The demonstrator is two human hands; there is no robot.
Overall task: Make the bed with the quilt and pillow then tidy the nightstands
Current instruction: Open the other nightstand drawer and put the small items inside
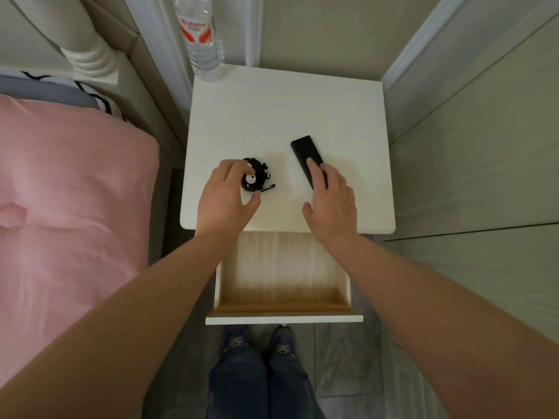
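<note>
Both hands were down on the nightstand top, its drawer open below.

From the left, I saw the pink quilt spread over the bed. My left hand curled around the black toy, fingers and thumb closing on it, likely to drop it in the drawer. My right hand lay with spread, fairly straight fingers on the black remote, not yet gripping. The water bottle stood at the back corner.
</note>
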